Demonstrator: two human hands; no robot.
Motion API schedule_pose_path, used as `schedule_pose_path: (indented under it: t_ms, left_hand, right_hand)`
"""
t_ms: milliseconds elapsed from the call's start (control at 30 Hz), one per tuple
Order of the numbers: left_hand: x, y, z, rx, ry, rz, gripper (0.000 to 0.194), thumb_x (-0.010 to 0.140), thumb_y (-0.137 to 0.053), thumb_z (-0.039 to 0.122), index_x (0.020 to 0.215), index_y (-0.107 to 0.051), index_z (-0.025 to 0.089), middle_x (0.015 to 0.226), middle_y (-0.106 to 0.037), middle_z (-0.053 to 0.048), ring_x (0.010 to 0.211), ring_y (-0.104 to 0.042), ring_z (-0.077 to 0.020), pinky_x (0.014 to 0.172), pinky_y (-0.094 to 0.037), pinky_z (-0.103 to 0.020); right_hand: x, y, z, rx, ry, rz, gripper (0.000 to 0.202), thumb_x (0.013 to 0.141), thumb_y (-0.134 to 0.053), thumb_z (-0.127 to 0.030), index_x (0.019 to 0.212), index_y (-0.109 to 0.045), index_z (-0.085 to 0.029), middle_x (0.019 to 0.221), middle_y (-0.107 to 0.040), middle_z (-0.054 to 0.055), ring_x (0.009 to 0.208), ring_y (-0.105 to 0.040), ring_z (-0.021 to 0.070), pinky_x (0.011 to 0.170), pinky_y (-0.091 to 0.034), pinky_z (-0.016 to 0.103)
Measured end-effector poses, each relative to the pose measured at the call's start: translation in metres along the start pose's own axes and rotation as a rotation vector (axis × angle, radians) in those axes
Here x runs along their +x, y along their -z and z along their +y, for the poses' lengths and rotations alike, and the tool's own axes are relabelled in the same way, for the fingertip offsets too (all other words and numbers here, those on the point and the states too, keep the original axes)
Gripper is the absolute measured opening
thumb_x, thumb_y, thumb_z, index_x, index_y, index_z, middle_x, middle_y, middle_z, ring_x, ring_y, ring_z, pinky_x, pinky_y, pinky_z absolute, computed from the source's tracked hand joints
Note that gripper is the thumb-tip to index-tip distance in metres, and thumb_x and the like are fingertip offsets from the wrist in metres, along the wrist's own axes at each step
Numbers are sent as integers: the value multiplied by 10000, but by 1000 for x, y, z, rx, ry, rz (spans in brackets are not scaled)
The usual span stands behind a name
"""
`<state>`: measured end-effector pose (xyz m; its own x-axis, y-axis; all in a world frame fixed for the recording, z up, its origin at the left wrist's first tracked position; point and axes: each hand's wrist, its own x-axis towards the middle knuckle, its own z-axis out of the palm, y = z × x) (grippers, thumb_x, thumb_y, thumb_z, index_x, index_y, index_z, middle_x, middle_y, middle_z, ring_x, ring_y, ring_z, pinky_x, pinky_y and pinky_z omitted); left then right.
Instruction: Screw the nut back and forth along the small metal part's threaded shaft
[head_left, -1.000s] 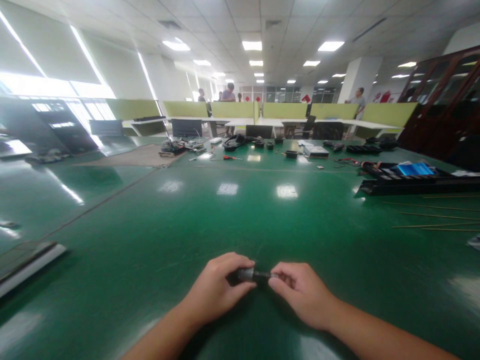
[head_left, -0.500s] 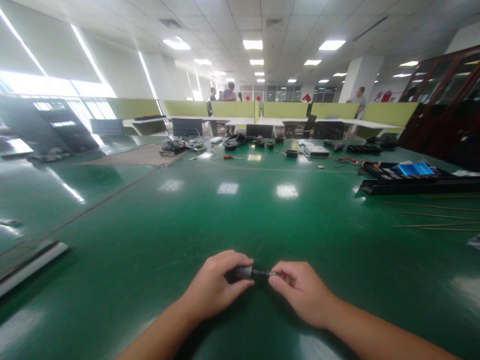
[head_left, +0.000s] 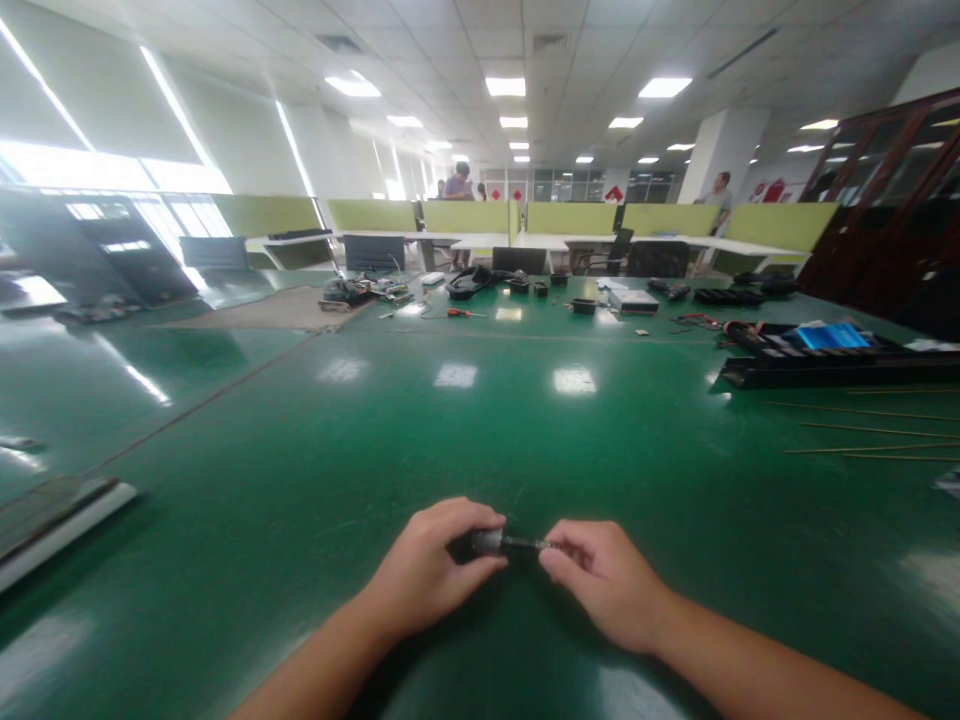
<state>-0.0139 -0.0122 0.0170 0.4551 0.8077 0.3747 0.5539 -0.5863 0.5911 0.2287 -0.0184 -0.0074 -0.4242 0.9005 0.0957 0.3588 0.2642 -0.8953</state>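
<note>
Both hands are on one small dark cylinder with a grey band (head_left: 489,542) that narrows to a thin black rod on its right; its exact kind does not show. My left hand (head_left: 431,560) curls around the thick end, thumb below and fingers above, and partly hides it. Thumb and forefinger of my right hand (head_left: 604,580) pinch the thin end of the rod. The piece lies nearly level, just over the near part of the green table (head_left: 480,440).
An orange screwdriver (head_left: 465,314) lies farther back, near a heap of electronic parts (head_left: 349,292) and a white box (head_left: 632,301). On the right are a black tray (head_left: 840,374) with a blue piece and several thin rods (head_left: 877,433). A flat panel (head_left: 67,530) sits at left.
My hands and the piece stay almost where they were, with only a very slight shift. In the far background, people have moved a little.
</note>
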Motion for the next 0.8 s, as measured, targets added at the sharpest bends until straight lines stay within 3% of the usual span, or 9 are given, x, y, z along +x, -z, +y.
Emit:
schedule_pose_path:
  t_ms: [800]
  left_hand:
    - [0,7,-5,74,-24,27,232,799,-749,237,1027,-707,233,971,-736,-40,898,-688,-196,835,-535,-308]
  right_hand:
    - [-1,1,2,20,-2,-2,271,918,-558,-330,719,-628,-160,596,-519,-33,560,-448,115,547,-309,234]
